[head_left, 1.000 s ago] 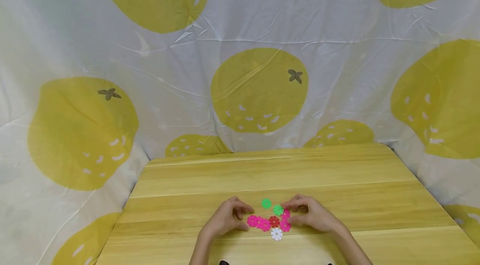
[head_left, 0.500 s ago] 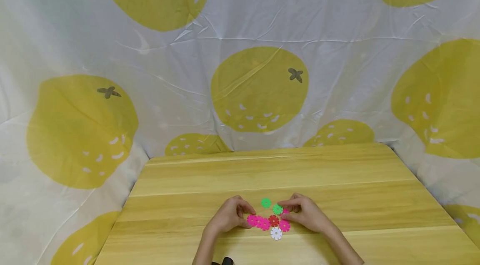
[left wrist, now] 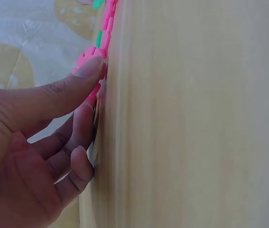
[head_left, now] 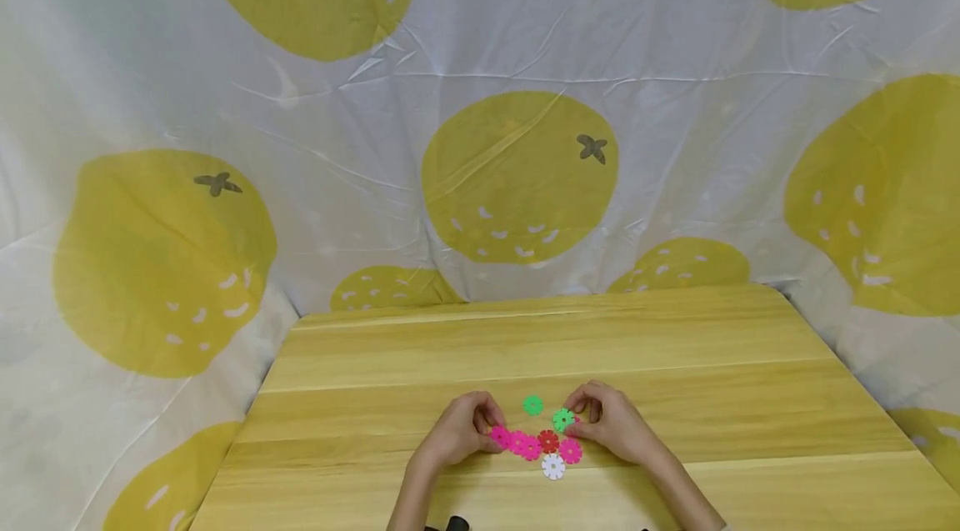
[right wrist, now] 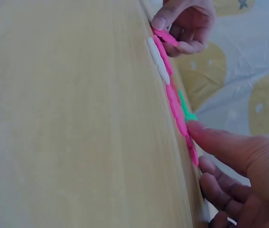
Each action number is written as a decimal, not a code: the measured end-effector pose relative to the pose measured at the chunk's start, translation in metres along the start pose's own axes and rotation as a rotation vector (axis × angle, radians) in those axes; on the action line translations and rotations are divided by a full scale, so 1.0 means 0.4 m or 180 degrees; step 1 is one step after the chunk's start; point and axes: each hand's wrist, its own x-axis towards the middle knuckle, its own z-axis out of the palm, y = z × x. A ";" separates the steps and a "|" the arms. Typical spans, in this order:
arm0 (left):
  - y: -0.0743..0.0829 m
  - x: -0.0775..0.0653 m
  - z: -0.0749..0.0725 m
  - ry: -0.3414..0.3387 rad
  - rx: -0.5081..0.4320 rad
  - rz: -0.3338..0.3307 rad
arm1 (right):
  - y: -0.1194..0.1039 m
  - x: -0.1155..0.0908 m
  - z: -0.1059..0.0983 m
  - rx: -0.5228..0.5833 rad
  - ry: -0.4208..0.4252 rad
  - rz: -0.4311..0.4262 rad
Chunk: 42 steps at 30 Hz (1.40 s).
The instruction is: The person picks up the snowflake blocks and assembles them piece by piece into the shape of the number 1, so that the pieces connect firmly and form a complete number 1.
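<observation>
Left hand [head_left: 459, 431] pinches a tilted pink disc [head_left: 498, 436], leftmost of the bunch; right hand [head_left: 618, 427] pinches a green disc [head_left: 558, 417] over at right! Between the hands, a red disc [head_left: 553, 436] lies on the wooden table [head_left: 420, 352], a white disc [head_left: 547, 469] just nearer, another green disc [head_left: 533, 401] farther off.

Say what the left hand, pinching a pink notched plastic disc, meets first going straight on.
Probably the next pink disc in the row, just beyond the held disc in the left hand. Height is hard to judge, so it might pass above.
</observation>
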 end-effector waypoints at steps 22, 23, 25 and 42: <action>0.006 0.001 -0.017 0.0415 -0.0774 -0.0072 | 0.008 0.000 -0.054 0.1309 -0.0116 0.0350; 0.008 0.002 -0.017 0.0447 -0.0815 -0.0082 | 0.007 0.000 -0.053 0.1352 -0.0106 0.0349; 0.013 0.004 -0.016 0.0516 -0.0853 -0.0074 | 0.002 0.000 -0.051 0.1441 -0.0070 0.0391; 0.068 0.014 0.025 0.0887 -0.0737 0.0454 | -0.104 -0.003 0.021 0.1890 0.0385 0.0334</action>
